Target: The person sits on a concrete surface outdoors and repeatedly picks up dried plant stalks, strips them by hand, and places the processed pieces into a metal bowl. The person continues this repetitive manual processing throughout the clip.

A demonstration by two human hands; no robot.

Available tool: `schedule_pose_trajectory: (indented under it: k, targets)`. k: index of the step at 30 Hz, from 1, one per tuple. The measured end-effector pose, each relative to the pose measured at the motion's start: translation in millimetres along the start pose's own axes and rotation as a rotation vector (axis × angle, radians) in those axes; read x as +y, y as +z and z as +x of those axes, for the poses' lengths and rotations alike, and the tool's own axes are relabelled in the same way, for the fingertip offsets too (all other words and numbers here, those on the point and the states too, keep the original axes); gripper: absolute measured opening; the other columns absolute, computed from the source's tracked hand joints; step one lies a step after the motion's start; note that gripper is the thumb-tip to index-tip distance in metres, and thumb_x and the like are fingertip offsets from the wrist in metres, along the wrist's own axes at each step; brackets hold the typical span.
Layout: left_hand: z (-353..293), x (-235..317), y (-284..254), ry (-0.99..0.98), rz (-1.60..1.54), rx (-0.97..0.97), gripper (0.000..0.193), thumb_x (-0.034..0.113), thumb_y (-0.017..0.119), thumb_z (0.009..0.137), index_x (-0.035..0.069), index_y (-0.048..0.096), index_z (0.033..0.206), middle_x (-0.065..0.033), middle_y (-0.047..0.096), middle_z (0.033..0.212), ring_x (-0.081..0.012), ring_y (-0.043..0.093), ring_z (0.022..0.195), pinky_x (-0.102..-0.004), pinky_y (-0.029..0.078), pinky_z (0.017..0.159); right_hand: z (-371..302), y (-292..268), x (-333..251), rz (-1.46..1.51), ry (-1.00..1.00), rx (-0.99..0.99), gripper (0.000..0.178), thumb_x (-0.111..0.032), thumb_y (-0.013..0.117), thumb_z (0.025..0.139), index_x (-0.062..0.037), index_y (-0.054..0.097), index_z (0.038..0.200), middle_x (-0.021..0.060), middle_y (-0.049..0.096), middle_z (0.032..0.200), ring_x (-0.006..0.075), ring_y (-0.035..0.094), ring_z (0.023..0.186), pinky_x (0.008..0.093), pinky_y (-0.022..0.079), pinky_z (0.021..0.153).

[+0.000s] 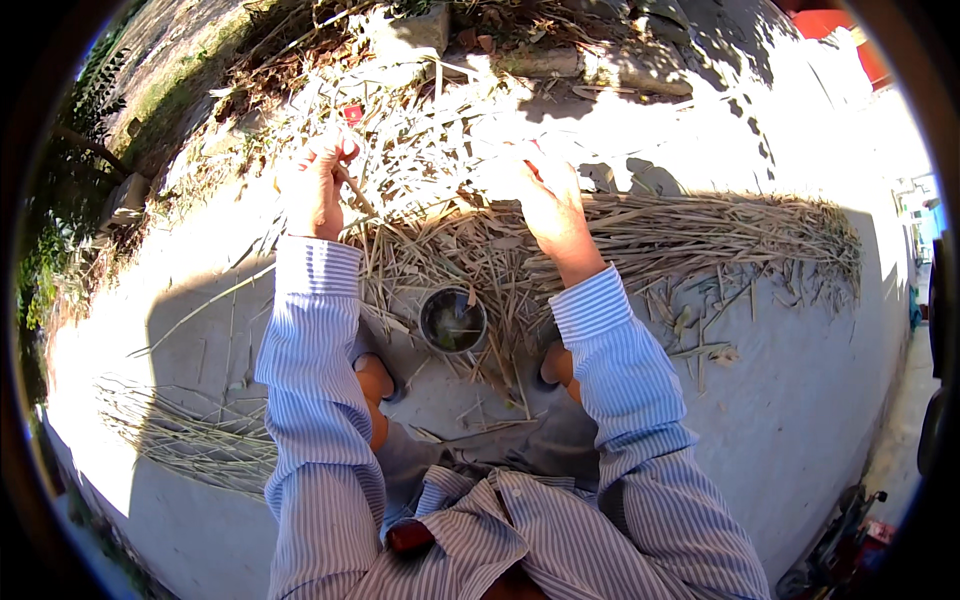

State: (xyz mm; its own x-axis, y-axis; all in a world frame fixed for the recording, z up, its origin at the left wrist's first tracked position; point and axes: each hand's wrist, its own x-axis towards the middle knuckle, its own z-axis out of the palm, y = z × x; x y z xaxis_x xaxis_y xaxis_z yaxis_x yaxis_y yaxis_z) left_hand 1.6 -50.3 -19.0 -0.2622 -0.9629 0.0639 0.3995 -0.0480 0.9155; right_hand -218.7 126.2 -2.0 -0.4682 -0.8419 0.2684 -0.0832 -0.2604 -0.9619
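Both my hands are raised in front of me, apart, over a litter of dry stalks and leaf scraps (440, 245). My left hand (322, 190) is closed in a pinch, with a dry stalk (358, 192) slanting down from its fingers. Farther right, my right hand (552, 205) has its fingers bent together. Bright sun washes out its fingertips, so what they hold does not show. Between my feet stands a small dark pot (453, 344) with murky liquid and green bits inside. A long bundle of dry stalks (720, 225) lies beyond, stretching to the right.
Thinner stalks (190, 435) lie spread on the concrete floor (790, 400) at the left. A small red object (352, 114) rests on the litter beyond my left hand. Stone blocks (412, 35) and a short log (635, 75) edge the far side. Something red (825, 22) stands far right.
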Motion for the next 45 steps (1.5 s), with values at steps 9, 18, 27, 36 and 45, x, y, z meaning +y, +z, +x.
schedule_pose_trajectory:
  k: [9,18,27,36,45]
  targets:
    - [-13.2,6.3,12.2,0.782,1.560,-0.020,0.035,0.028,0.069,0.081,0.003,0.061,0.104,-0.0140,0.065,0.099,-0.0297,0.054,0.102,-0.0431,0.040,0.087,-2.2,6.7,28.9,0.335,0.211,0.023,0.019,-0.007,0.059,0.091,0.0015,0.059,0.107,0.0059,0.062,0.093,0.0111,0.059,0.080,0.0260,0.051,0.073]
    - [-43.2,6.4,32.4,0.110,0.983,-0.594,0.023,0.023,0.073,0.080,0.002,0.066,0.085,-0.0092,0.065,0.075,-0.0189,0.063,0.067,-0.0297,0.048,0.062,13.4,5.3,26.8,0.404,0.425,0.080,0.021,-0.015,0.057,0.092,0.0013,0.059,0.105,0.0090,0.065,0.090,0.0194,0.065,0.083,0.0296,0.054,0.073]
    - [-28.7,53.8,-21.4,-0.233,0.896,-0.523,0.017,0.017,0.075,0.079,0.004,0.064,0.079,0.0005,0.061,0.067,-0.0072,0.054,0.061,-0.0252,0.044,0.057,25.3,-16.7,12.0,0.416,0.266,-0.219,0.026,-0.009,0.055,0.091,0.0066,0.056,0.112,0.0164,0.064,0.105,0.0248,0.065,0.095,0.0328,0.054,0.084]
    - [-39.1,48.8,3.4,0.022,0.881,-0.562,0.023,0.020,0.076,0.081,0.002,0.062,0.082,0.0001,0.062,0.069,-0.0070,0.054,0.061,-0.0233,0.044,0.054,15.1,11.3,10.3,0.516,0.291,-0.059,0.021,-0.007,0.059,0.089,0.0060,0.057,0.105,0.0152,0.065,0.098,0.0236,0.066,0.089,0.0327,0.056,0.078]
    - [-72.2,8.3,63.9,0.834,0.998,-0.315,0.015,0.004,0.075,0.072,0.004,0.064,0.081,-0.0065,0.064,0.073,-0.0238,0.061,0.070,-0.0343,0.045,0.060,-2.0,32.5,-2.8,0.493,0.290,-0.012,0.022,-0.010,0.059,0.091,0.0058,0.057,0.107,0.0147,0.066,0.095,0.0204,0.066,0.086,0.0299,0.055,0.077]
